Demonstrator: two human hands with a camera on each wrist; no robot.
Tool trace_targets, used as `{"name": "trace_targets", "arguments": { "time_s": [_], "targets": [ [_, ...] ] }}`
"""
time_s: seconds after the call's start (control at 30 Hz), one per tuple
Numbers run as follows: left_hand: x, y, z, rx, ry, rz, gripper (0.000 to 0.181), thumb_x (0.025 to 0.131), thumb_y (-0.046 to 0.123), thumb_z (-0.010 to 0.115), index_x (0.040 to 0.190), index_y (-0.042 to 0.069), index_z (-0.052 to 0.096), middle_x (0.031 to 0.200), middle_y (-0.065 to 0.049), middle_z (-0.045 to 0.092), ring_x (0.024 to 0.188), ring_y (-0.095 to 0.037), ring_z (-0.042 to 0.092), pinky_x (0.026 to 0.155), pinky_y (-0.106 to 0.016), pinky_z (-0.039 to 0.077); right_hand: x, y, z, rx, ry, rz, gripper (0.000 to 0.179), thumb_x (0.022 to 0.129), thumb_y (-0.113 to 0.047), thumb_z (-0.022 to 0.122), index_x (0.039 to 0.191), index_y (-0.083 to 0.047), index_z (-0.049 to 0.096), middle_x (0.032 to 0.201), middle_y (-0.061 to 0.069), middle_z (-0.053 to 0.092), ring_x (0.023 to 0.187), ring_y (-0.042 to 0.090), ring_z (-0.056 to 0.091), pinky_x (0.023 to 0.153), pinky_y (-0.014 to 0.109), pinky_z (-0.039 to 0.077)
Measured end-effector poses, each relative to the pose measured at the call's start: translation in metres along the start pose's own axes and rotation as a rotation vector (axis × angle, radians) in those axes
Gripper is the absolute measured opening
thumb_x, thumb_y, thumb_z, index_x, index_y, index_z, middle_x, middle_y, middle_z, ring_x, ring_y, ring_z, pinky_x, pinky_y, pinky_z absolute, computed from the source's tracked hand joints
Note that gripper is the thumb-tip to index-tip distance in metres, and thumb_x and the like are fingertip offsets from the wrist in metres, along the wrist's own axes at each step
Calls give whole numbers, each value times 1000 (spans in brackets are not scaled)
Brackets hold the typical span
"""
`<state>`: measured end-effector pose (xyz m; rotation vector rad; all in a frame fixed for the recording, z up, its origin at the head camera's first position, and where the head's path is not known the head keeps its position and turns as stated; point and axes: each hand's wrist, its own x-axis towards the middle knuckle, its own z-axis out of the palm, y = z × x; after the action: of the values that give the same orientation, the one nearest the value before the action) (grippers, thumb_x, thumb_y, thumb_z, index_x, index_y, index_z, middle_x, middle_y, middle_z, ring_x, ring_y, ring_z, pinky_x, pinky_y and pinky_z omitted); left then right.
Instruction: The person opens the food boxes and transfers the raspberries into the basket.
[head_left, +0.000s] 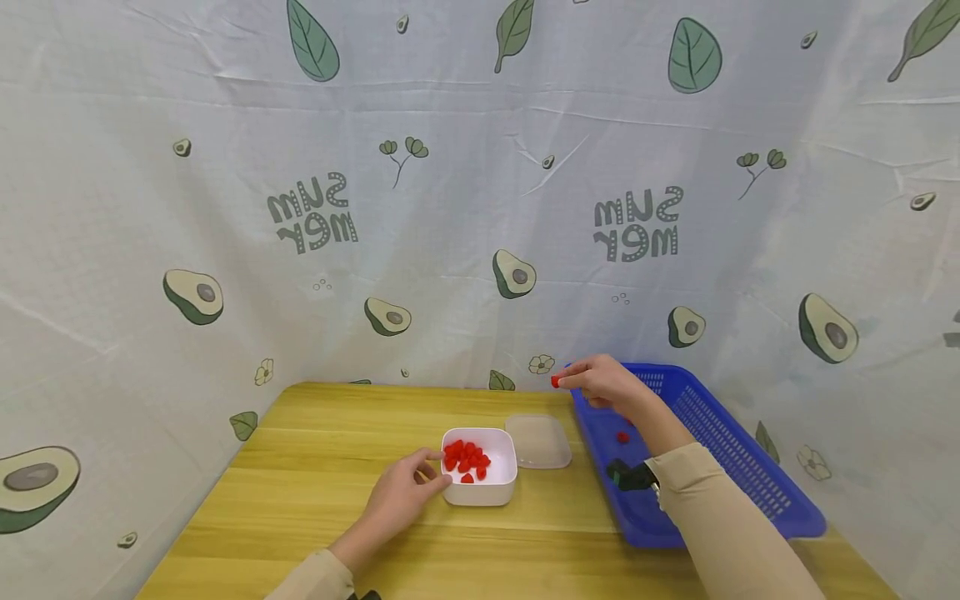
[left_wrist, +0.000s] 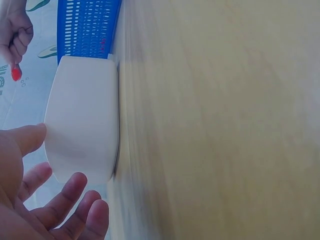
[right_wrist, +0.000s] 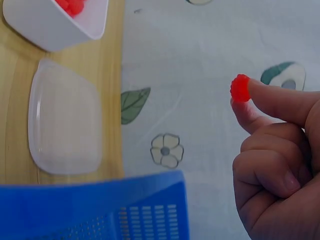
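Note:
My right hand pinches a red raspberry between thumb and index finger, raised over the far left corner of the blue basket. The other fingers of that hand are curled in, as the right wrist view shows. At the left side of a white box, my left hand has its thumb and fingertips right at the rim, its fingers loosely spread. Several red raspberries lie inside the box, mostly toward its left. Another raspberry lies in the basket.
A translucent lid lies flat on the wooden table between the box and the basket. The perforated basket takes up the table's right side. Behind the table hangs a white cloth printed with avocados and leaves.

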<state>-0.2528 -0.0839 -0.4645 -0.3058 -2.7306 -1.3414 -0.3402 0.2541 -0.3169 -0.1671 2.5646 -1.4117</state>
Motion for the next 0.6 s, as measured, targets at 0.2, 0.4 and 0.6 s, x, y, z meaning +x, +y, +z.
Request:
{"name": "trace_targets", "arguments": {
  "time_s": [0.2,0.4,0.6],
  "targets": [
    [-1,0,-1,2,3,9,41,91,37,74,125,16,67,94,4,65,80,-14,55,64,-26,44,-2,16,-18,-7,21,26,42,97,-18,66,131,7,61,54,-7,29,45,9,24,46,24,27],
    [-1,2,-3,-3,2,-2,40,91,37,74,125,16,68,94,4,65,80,-13,55,64,-26,44,-3,33,-31,-2,51,45,44,96,-18,68,130,8,61,53,-9,30,45,7,26,46,25,27],
    [0,0,-2,-5,3,-1,37,92,36,74,124,18,68,94,5,65,80,-13,55,64,-26,44,-4,48,-40,-17,86,66,43,96,-17,67,129,10,60,51,-8,33,45,7,27,47,26,28]
  ]
}}
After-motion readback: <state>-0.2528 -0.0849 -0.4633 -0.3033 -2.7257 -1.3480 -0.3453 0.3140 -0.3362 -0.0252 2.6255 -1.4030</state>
